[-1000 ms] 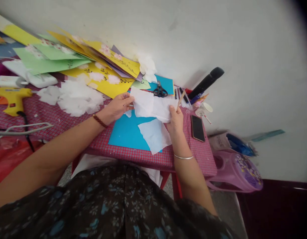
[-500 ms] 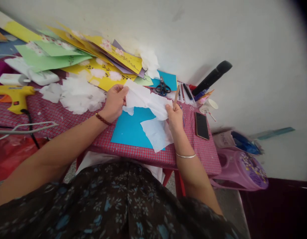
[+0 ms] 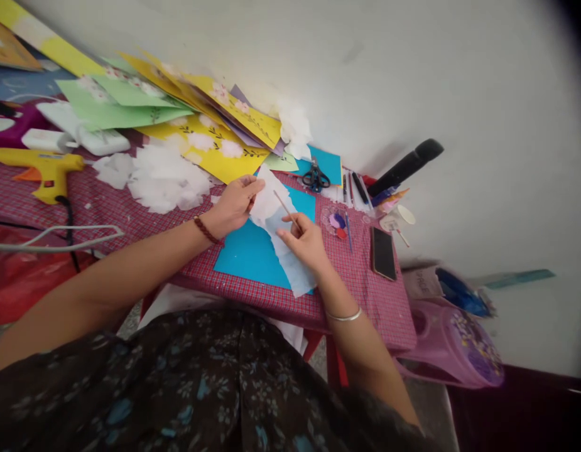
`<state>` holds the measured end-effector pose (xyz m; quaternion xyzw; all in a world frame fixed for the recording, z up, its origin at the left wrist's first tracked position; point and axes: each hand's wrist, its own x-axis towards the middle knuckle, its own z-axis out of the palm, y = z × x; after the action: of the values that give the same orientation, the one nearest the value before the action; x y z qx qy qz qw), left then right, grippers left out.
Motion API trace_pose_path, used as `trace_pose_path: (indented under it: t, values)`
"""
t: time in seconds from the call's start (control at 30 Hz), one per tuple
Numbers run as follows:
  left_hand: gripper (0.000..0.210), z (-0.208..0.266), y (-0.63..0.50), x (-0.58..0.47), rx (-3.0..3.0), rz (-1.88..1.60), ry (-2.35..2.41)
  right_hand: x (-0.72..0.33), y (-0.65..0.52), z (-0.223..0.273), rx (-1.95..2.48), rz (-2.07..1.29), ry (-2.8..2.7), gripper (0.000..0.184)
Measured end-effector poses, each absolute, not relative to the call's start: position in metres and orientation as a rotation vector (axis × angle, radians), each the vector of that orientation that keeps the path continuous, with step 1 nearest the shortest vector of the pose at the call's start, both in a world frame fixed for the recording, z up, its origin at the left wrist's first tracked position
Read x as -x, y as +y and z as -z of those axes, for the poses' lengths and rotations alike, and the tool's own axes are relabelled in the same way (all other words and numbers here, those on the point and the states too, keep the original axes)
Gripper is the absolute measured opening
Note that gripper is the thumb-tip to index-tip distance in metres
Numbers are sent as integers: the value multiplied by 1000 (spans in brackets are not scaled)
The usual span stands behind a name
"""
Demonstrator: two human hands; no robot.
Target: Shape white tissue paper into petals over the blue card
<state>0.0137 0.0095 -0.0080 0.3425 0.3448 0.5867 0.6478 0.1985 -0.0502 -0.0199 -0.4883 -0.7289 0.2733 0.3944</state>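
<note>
Lowered now onto blue card (image 3: 245, 251): thin, creased white tissue (image 3: 276, 216), left fingers (image 3: 250, 188) pinching its edge, right fingers (image 3: 294, 229) clamped on stick (image 3: 285, 208).

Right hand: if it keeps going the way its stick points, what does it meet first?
The right hand holds a thin stick aimed up-left. Its tip already lies over the white tissue pinched by the left hand, so probably tissue first; depth is unclear.

- Wall (image 3: 460, 75): plain off-white, evenly lit, directly behind the table.
- Table (image 3: 375, 295): red checked cloth, pushed against the wall.
- Plastic stool (image 3: 455, 342): purple, beside the table, near the wall.
</note>
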Motion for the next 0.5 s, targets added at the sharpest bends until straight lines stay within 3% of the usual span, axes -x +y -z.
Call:
trace_pose_path:
  t: [0.13, 0.3, 0.5]
  values:
    - [23, 5, 8, -15, -695, -1300, 717, -183, -53, 29, 1345, -503, -2031, 45]
    - [25, -1, 7, -10, -646, -1277, 657, -182, -43, 39, 1480, -443, -1971, 11]
    - [27, -6, 22, 9, -747, -1355, 711, -193, -34, 37, 1469, -488, -1794, 10]
